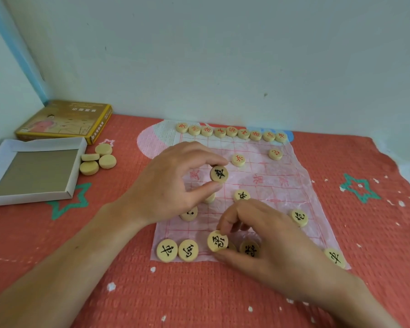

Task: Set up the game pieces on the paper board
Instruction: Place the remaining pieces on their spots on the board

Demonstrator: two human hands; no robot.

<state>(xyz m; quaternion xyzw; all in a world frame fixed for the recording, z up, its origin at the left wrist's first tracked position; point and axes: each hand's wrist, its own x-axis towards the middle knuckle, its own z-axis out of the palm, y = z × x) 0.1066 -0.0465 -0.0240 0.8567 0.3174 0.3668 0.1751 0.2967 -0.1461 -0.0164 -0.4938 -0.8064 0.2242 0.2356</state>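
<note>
Best play here: lower each disc flat onto a line crossing without nudging its neighbours. The left hand (166, 183) pinches a black piece (219, 174) between thumb and forefinger over the board (282, 185), centre frame. The right hand (265, 235) pinches a second piece (217, 241), tilted, at the bottom row.

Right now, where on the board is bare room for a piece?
The board is bare at its right middle, between the red piece and the black piece. The far row is full; the left hand and right hand crowd the centre.
</note>
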